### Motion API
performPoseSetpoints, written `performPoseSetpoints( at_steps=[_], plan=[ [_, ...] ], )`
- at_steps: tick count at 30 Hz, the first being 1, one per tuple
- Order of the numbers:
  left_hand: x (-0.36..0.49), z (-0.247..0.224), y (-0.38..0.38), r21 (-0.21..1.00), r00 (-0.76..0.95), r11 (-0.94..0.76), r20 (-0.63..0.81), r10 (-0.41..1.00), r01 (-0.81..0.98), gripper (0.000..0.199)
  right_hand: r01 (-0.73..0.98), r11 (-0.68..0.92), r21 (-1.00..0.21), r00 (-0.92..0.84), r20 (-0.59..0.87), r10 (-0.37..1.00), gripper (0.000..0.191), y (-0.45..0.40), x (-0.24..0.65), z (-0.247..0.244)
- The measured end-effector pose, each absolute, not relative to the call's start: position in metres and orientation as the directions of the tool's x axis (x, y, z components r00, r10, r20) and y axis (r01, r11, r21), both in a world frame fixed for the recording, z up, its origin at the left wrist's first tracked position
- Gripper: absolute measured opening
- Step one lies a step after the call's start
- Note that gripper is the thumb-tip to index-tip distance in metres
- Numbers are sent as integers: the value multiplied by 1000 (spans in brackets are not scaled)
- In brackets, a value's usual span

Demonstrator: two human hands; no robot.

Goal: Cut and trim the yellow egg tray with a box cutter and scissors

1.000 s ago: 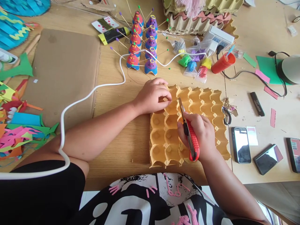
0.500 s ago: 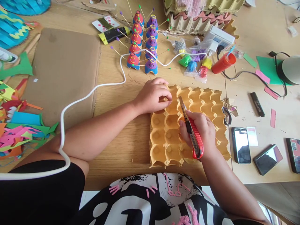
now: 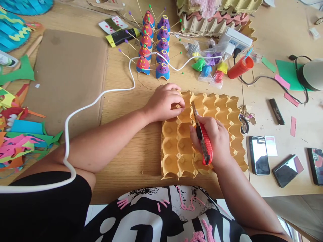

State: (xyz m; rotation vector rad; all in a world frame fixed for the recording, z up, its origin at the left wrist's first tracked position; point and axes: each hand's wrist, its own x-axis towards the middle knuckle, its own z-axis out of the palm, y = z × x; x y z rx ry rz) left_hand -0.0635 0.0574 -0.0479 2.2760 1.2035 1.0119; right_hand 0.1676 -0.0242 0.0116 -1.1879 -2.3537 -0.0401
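Observation:
A yellow egg tray (image 3: 185, 146) lies on the table in front of me, its rows of cups facing up. My left hand (image 3: 165, 102) grips the tray's far left corner, fingers curled over the edge. In my right hand (image 3: 214, 137) is a red box cutter (image 3: 207, 144), held over the middle of the tray. Its blade points away from me, toward the tray's far rows, close to the ridge right of my left hand. I cannot tell whether the blade's tip touches the cardboard. My right hand hides several cups.
Painted red and purple egg-cup figures (image 3: 163, 69) stand in two rows beyond the tray. A white cable (image 3: 101, 95) crosses left of it. Clay bags (image 3: 207, 70), a red cup (image 3: 241, 67) and phones (image 3: 259, 155) lie rightward; cardboard (image 3: 68, 77) and paper scraps (image 3: 20, 146) leftward.
My right hand has moved slightly to the left and away from me with the box cutter. The left hand and the egg tray stay in place.

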Motion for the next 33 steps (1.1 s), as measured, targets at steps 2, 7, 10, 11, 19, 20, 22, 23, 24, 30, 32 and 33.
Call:
performPoseSetpoints(
  at_steps=[2, 7, 10, 11, 19, 20, 22, 23, 24, 30, 32, 33],
  plan=[
    [-64, -48, 57, 610, 377, -562, 416, 827, 558, 13, 767, 608, -206, -484, 436, 759, 20, -24, 167, 14],
    [-64, -46, 56, 616, 379, -556, 407, 831, 558, 13, 764, 612, -206, -495, 422, 760, 17, -27, 170, 26],
    [-64, -45, 56, 614, 386, -563, 410, 826, 553, 13, 764, 603, -228, -501, 379, 778, 17, -24, 168, 33],
    [-64, -45, 56, 613, 389, -568, 414, 823, 550, 14, 772, 590, -237, -492, 364, 791, 16, -23, 167, 35],
    [-64, -46, 56, 611, 386, -568, 417, 823, 551, 15, 801, 528, -284, -445, 308, 841, 16, -16, 163, 47],
    [-64, -46, 56, 613, 383, -567, 418, 824, 551, 15, 798, 530, -286, -445, 313, 839, 16, -16, 163, 48],
    [-64, -46, 56, 616, 378, -566, 421, 824, 548, 15, 797, 520, -308, -431, 314, 846, 15, -15, 162, 48],
    [-64, -46, 55, 618, 377, -566, 422, 825, 547, 15, 796, 511, -326, -419, 313, 853, 15, -13, 162, 46],
    [-64, -46, 55, 619, 376, -565, 421, 825, 546, 15, 794, 498, -349, -405, 307, 861, 14, -11, 162, 44],
    [-63, -45, 55, 622, 375, -563, 420, 826, 544, 15, 778, 501, -379, -412, 295, 862, 15, -7, 164, 38],
    [-63, -46, 56, 621, 374, -567, 426, 824, 542, 15, 783, 526, -331, -435, 313, 844, 14, -11, 164, 42],
    [-63, -46, 56, 619, 374, -568, 428, 823, 542, 15, 787, 532, -312, -440, 320, 839, 14, -13, 164, 43]
  ],
)
